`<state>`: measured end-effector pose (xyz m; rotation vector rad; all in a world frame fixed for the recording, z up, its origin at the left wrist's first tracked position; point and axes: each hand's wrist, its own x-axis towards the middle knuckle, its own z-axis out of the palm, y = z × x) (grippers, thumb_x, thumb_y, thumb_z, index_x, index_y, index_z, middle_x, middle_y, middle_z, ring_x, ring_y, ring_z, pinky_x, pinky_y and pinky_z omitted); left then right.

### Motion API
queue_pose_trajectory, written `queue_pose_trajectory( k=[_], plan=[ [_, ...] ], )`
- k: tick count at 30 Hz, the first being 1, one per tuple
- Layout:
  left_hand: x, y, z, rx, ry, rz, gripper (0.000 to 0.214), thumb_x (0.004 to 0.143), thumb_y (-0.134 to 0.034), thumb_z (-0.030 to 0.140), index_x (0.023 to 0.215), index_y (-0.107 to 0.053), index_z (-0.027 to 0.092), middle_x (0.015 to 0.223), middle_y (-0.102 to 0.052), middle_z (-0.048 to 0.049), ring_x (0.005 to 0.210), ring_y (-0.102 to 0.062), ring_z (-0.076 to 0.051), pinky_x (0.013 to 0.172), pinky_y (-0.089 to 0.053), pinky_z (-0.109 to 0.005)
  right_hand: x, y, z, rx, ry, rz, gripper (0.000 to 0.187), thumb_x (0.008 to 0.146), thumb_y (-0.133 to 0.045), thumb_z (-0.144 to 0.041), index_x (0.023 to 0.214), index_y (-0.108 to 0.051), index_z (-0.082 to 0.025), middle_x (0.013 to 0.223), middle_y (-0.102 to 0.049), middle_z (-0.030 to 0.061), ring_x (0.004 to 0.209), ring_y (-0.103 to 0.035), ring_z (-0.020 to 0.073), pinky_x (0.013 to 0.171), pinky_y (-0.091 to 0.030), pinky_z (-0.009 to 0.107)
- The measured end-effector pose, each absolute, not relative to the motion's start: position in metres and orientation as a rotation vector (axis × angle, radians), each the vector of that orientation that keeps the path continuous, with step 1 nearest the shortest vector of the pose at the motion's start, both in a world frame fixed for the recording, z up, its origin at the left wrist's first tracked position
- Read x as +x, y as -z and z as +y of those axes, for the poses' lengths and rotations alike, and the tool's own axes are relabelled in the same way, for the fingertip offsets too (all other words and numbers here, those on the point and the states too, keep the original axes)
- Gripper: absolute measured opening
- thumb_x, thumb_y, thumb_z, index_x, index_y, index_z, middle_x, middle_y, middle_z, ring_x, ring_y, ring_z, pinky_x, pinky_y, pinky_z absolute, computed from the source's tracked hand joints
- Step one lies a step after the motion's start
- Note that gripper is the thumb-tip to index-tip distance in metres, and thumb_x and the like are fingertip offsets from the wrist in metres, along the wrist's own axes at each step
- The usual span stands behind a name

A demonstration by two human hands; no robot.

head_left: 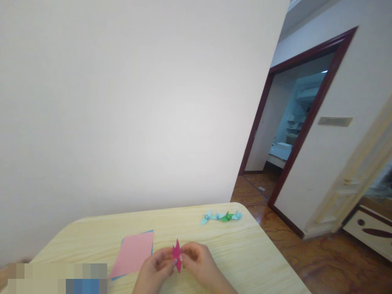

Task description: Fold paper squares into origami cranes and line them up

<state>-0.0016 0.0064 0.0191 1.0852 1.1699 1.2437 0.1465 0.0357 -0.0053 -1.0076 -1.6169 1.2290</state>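
I've got the left hand (154, 271) and right hand (199, 263) both closed, pinching a folded magenta paper crane (177, 255) upright between them, over the wood-grain counter (196, 222). A pink paper sheet (131, 254) lies on a blue sheet (152, 237), just beside the left hand. A row of pale blue and green paper cranes (221, 216) sits well ahead of the right hand.

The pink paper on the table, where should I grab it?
Probably best to pinch the pink paper sheet at its left edge, coming from the left. It lies flat on a blue sheet, so an edge is the easiest part to lift, and the left hand crowds its lower right side.
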Motion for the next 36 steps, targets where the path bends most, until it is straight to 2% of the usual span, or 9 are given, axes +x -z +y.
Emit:
queue_pose_trajectory(
  k=[2,10,14,18,24,27,31,33,36],
  plan=[
    [-0.001,-0.019,0.006,1.083,-1.260,1.188,0.038,0.044,-0.075,0.047,0.066,-0.069,0.017,0.061,-0.070,-0.0047,0.053,-0.061,-0.019,0.056,-0.048,-0.029,0.147,0.005,0.035,-1.052,-1.139,-1.687,0.019,0.073,-0.061,-0.031,0.073,-0.067,-0.013,0.066,-0.067,0.0042,0.061,-0.059,0.0154,0.058,-0.044,0.024],
    [-0.002,-0.010,0.007,1.121,-1.317,1.143,0.032,0.051,-0.075,0.041,0.069,-0.067,0.016,0.063,-0.070,-0.0040,0.062,-0.064,-0.020,0.061,-0.050,-0.029,0.148,0.001,0.034,-1.104,-1.037,-1.743,0.009,0.069,-0.062,-0.021,0.069,-0.066,-0.014,0.058,-0.062,-0.0001,0.053,-0.053,0.0112,0.052,-0.040,0.020],
    [-0.003,-0.002,0.008,1.101,-1.312,1.106,0.030,0.051,-0.076,0.038,0.068,-0.065,0.016,0.062,-0.069,-0.0031,0.055,-0.063,-0.017,0.056,-0.049,-0.027,0.149,-0.003,0.032,-1.093,-1.011,-1.731,0.005,0.066,-0.063,-0.018,0.064,-0.064,-0.014,0.057,-0.059,-0.0012,0.053,-0.051,0.0104,0.052,-0.039,0.019],
    [-0.001,0.000,0.008,1.073,-1.333,1.108,0.038,0.050,-0.076,0.042,0.073,-0.063,0.016,0.063,-0.069,-0.0029,0.051,-0.061,-0.016,0.051,-0.049,-0.027,0.147,-0.005,0.032,-1.120,-1.072,-1.662,0.007,0.066,-0.062,-0.017,0.059,-0.062,-0.013,0.052,-0.056,-0.0021,0.050,-0.048,0.0097,0.050,-0.037,0.019],
    [-0.002,0.000,0.006,1.421,-1.515,1.385,0.025,0.058,-0.069,0.045,0.063,-0.064,0.021,0.066,-0.065,-0.0032,0.066,-0.062,-0.021,0.058,-0.052,-0.030,0.144,-0.003,0.035,-1.180,-1.045,-1.572,0.007,0.066,-0.062,-0.017,0.062,-0.064,-0.012,0.054,-0.058,-0.0007,0.052,-0.049,0.0107,0.050,-0.037,0.019],
    [-0.002,0.003,0.006,1.519,-1.440,1.359,0.024,0.066,-0.063,0.045,0.075,-0.069,0.023,0.079,-0.070,-0.0054,0.077,-0.064,-0.023,0.068,-0.053,-0.031,0.145,-0.005,0.034,-1.127,-1.021,-1.618,0.009,0.070,-0.060,-0.019,0.067,-0.066,-0.013,0.060,-0.062,0.0011,0.056,-0.052,0.0123,0.053,-0.039,0.020],
    [-0.002,0.004,0.007,1.444,-1.340,1.319,0.029,0.067,-0.061,0.047,0.082,-0.069,0.023,0.089,-0.072,-0.0057,0.087,-0.064,-0.024,0.081,-0.049,-0.033,0.146,-0.010,0.030,-1.083,-0.951,-1.713,0.016,0.077,-0.054,-0.021,0.070,-0.067,-0.014,0.063,-0.063,0.0021,0.061,-0.055,0.0135,0.055,-0.040,0.021],
    [-0.001,0.002,0.007,1.395,-1.299,1.299,0.033,0.066,-0.061,0.049,0.082,-0.070,0.021,0.085,-0.072,-0.0060,0.083,-0.065,-0.024,0.078,-0.049,-0.032,0.145,-0.013,0.028,-1.083,-0.936,-1.735,0.015,0.076,-0.054,-0.020,0.069,-0.066,-0.015,0.063,-0.063,0.0019,0.062,-0.056,0.0136,0.055,-0.041,0.020],
    [0.000,-0.003,0.007,1.356,-1.241,1.293,0.040,0.064,-0.059,0.054,0.079,-0.070,0.019,0.074,-0.072,-0.0058,0.072,-0.065,-0.023,0.065,-0.051,-0.030,0.144,-0.014,0.027,-1.092,-0.936,-1.705,0.008,0.071,-0.057,-0.016,0.066,-0.062,-0.015,0.063,-0.061,0.0009,0.060,-0.056,0.0131,0.053,-0.041,0.019]
  ],
)
